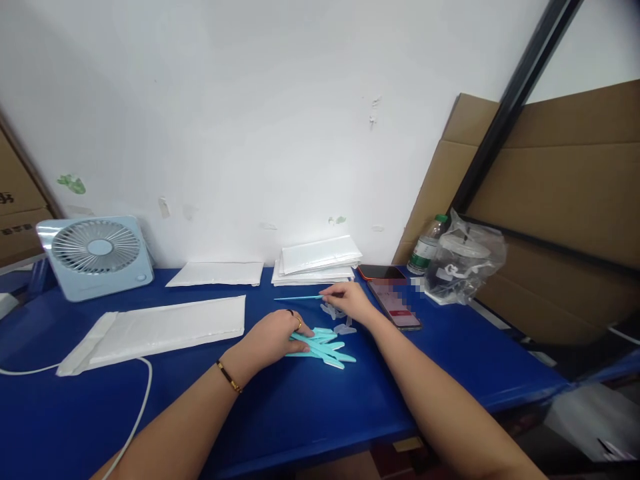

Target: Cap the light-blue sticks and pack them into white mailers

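Head view: left hand half-closed on turquoise sticks, right hand pinching apparently one blue stick.

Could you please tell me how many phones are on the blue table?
2: a dark-screened phone beside the stack of white packets, and a lit phone nearer the camera, just right of the right hand. Any beneath other things would be hidden.

Apparent packing workspace, blue table, stacked white envelopes, cardboard panels, scuffed wall
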{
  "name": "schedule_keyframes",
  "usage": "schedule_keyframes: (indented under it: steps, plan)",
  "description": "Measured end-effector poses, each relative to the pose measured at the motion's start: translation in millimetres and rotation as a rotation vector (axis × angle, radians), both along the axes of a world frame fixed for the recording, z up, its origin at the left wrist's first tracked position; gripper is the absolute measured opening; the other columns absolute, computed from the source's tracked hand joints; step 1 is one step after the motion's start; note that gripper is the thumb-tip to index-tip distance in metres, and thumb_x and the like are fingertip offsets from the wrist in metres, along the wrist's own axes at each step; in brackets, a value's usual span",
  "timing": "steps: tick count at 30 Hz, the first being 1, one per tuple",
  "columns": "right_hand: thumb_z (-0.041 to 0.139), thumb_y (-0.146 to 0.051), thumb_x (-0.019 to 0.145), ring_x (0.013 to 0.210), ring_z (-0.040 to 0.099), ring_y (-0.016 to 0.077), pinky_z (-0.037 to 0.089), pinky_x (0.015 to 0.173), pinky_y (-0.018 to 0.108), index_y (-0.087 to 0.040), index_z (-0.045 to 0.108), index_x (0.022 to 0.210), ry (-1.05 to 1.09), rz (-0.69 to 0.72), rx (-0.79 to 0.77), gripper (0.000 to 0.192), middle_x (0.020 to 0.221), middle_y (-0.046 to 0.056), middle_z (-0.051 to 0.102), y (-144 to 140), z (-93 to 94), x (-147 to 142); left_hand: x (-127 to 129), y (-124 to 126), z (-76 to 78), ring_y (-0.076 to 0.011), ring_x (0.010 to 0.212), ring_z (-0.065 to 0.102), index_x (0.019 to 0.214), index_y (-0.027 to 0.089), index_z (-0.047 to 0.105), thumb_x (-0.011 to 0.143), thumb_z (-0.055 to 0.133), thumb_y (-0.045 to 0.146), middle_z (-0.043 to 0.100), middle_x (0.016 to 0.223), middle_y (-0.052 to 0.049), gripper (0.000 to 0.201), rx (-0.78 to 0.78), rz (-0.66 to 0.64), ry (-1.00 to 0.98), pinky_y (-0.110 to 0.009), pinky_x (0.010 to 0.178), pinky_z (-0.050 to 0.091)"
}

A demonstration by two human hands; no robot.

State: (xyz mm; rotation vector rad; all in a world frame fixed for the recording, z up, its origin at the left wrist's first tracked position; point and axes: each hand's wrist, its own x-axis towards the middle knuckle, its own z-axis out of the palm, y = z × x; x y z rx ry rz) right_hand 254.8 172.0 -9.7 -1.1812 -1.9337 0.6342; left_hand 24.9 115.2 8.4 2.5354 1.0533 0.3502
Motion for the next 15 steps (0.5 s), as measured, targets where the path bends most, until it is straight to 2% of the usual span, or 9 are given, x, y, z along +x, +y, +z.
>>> schedule_keyframes:
  steps: [3, 6, 11, 15]
  plan:
    - [0.065, -0.027, 0.072, 0.076, 0.064, 0.0171, 0.047, 0.069, 0.026, -0.021, 0.073, 0.086, -0.163, 0.059, 0.112, 0.018, 0.084, 0.004, 0.071, 0, 0.6, -8, 3, -3, 2.0, -0.0172, 0.089, 0.061, 0.092, 0.026, 0.07, 0.076, 0.059, 0.036, 0.069, 0.098, 0.0, 0.022, 0.006, 0.02, 0.015, -0.024, 0.077, 0.043]
    - [0.065, -0.029, 0.072, 0.077, 0.061, 0.0165, 0.045, 0.069, 0.026, -0.021, 0.073, 0.086, -0.246, 0.022, 0.188, 0.018, 0.083, 0.005, 0.069, -5, 10.0, -3, 4, -4, 8.4, -0.0174, 0.087, 0.062, 0.088, 0.026, 0.07, 0.081, 0.051, 0.037, 0.07, 0.096, 0.001, 0.023, 0.012, 0.063, 0.02, -0.024, 0.076, 0.043]
    - [0.068, -0.038, 0.067, 0.062, 0.058, 0.0139, 0.04, 0.056, 0.023, -0.019, 0.072, 0.079, -0.34, -0.052, 0.116, 0.023, 0.076, 0.005, 0.067, -17, 20.4, 11, -1, 0, 18.4, -0.019, 0.083, 0.061, 0.084, 0.023, 0.067, 0.085, 0.041, 0.039, 0.069, 0.089, -0.003, 0.03, 0.062, 0.224, -0.084, -0.026, 0.072, 0.043]
    - [0.069, -0.022, 0.061, 0.06, 0.059, 0.0139, 0.04, 0.055, 0.022, -0.018, 0.071, 0.074, -0.437, -0.01, 0.091, 0.014, 0.068, 0.003, 0.067, -23, 18.9, 5, -9, 6, 16.4, -0.0189, 0.079, 0.059, 0.083, 0.022, 0.06, 0.087, 0.034, 0.039, 0.066, 0.083, -0.003, 0.031, 0.06, 0.327, -0.182, -0.028, 0.07, 0.041]
